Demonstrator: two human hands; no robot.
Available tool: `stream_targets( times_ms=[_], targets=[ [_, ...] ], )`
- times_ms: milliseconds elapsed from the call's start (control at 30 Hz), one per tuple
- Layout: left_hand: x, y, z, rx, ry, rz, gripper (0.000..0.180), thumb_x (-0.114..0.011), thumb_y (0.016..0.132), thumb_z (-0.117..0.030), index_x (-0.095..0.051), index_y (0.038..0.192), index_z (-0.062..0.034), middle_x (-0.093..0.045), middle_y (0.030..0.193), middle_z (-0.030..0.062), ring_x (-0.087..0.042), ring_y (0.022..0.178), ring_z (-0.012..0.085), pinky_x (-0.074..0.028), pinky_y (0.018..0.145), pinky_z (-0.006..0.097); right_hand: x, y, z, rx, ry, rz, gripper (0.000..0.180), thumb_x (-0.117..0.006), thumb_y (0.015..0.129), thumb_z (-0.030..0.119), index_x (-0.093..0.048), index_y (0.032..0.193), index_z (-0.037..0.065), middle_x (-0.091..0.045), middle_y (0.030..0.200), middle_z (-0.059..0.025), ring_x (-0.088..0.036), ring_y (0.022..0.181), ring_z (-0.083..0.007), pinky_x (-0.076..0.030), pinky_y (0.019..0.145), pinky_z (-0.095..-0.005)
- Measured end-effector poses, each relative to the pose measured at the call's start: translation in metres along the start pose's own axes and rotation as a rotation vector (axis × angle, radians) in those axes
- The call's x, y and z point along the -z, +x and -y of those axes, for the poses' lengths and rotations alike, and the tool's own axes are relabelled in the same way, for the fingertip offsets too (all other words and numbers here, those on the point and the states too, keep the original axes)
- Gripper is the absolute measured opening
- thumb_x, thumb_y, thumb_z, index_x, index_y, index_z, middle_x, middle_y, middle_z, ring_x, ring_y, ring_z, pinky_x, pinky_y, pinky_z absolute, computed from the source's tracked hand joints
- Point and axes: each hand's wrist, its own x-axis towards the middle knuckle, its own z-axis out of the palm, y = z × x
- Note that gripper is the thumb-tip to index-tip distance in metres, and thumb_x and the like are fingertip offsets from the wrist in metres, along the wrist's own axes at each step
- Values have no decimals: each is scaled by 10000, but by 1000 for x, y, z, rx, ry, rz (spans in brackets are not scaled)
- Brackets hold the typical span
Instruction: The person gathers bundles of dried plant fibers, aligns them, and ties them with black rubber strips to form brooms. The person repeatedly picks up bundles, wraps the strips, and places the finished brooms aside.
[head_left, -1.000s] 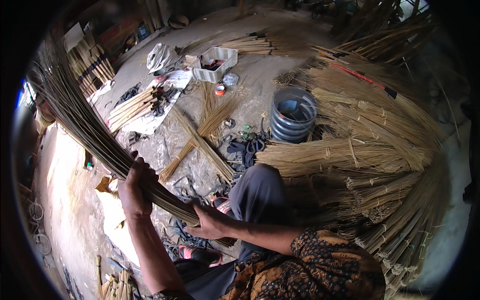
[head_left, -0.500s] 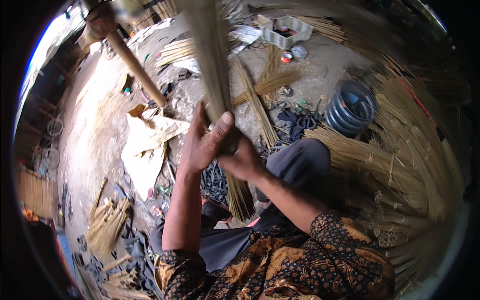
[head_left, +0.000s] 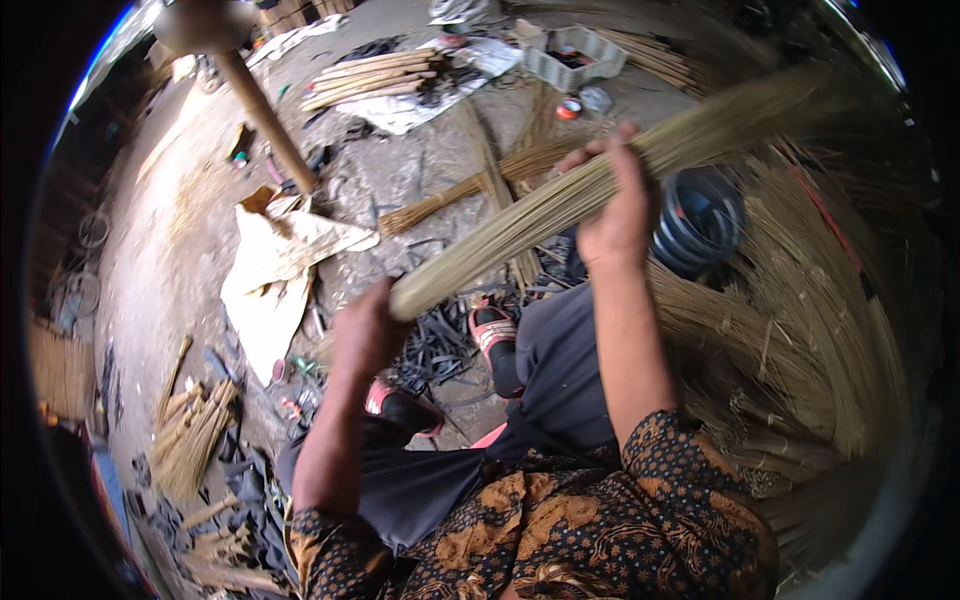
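Observation:
A long bundle of broom straw [head_left: 510, 235] slants across in front of me, its far end fanned and blurred at the upper right. My left hand [head_left: 368, 325] is closed round its lower, narrower end. Farther up, my right hand [head_left: 622, 215] grips the bundle with the palm beneath and digits showing along its upper side. Under the bundle, black rubber strips [head_left: 440, 345] lie on the floor between my sandalled feet.
Crossed straw bundles [head_left: 435, 205] lie ahead. A dark ribbed bucket [head_left: 690, 240] and a large straw heap [head_left: 800, 330] are at right. Farther off are wooden sticks [head_left: 370, 78] and a pale crate [head_left: 540, 65]. A cream sack [head_left: 265, 290] and small brooms [head_left: 195, 440] lie left.
The bundle has swung from nearly upright to a slant toward the upper right. My hands, close together before, are now apart: the left lower, the right up and rightward along the straw.

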Motion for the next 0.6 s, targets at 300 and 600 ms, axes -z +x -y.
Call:
stream_targets(
  times_ms=[300, 600],
  targets=[
    [46, -18, 156, 528, 325, -245, 253, -687, 860, -144, -657, 1096, -58, -710, 843, 190, -693, 754, 353, -552, 683, 483, 230, 106, 203, 321, 314, -876, 774, -658, 1019, 395, -293, 1613, 61, -296, 1622, -249, -440, 1445, -416, -531, 1074, -640],
    [-131, 19, 110, 742, -847, 72, 248, -801, 865, -236, -705, 788, -21, -660, 677, 47, -601, 542, 175, -474, 488, 355, 102, 1, -43, -462, -269, 240, 416, -599, 1031, 374, -614, 1225, 6, -686, 1130, -121, -719, 961, -258, -593, 793, -371]
  ],
)
